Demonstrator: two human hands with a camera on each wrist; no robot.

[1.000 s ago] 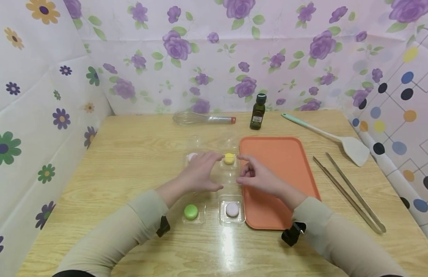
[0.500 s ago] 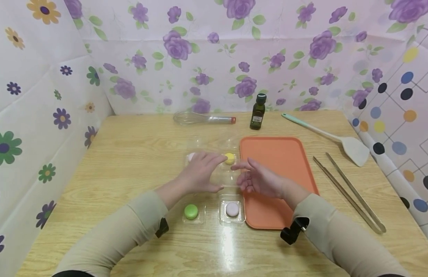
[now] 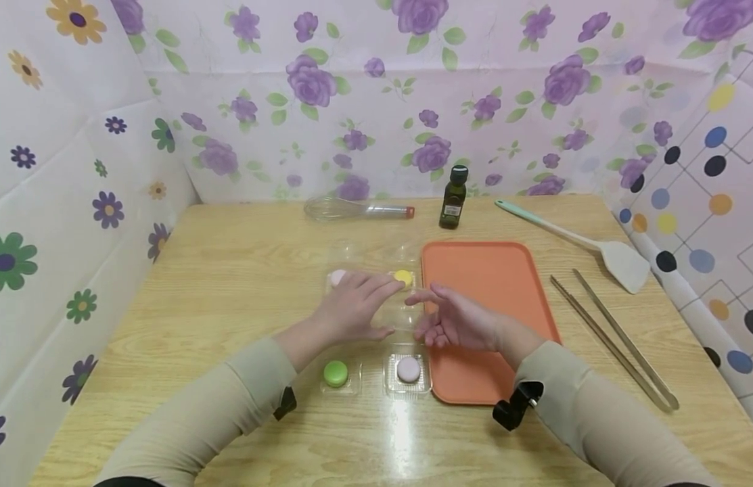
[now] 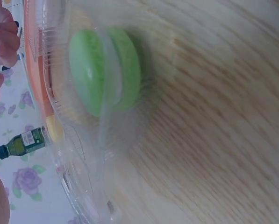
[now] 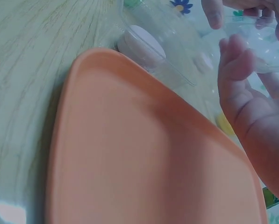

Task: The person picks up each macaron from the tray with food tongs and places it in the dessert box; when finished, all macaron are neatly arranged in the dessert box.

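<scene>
In the head view my left hand [image 3: 354, 308] holds a clear plastic container piece [image 3: 403, 316] between thumb and fingers, above the table. My right hand [image 3: 464, 321] grips the right side of this see-through piece, its index finger stretched along the far side; the exact contact is hard to see. Beneath and around the hands sit macarons in clear plastic trays: a yellow macaron [image 3: 403, 278] just beyond my left fingertips, a pink macaron [image 3: 337, 277] partly hidden by that hand, a green macaron [image 3: 336, 373] and a lilac macaron [image 3: 408, 369] nearer me.
An orange tray [image 3: 492, 270] lies under my right hand. Metal tongs [image 3: 613, 338] and a spatula [image 3: 622, 264] are to its right. At the back are a whisk [image 3: 358, 208] and a dark green bottle [image 3: 453, 197]. Clear domed plastic lids [image 3: 402, 251] stand behind the yellow macaron.
My right hand has turned and shifted slightly nearer me, its fingers spreading along the clear plastic piece. My left hand has barely moved. The macarons stay where they were.
</scene>
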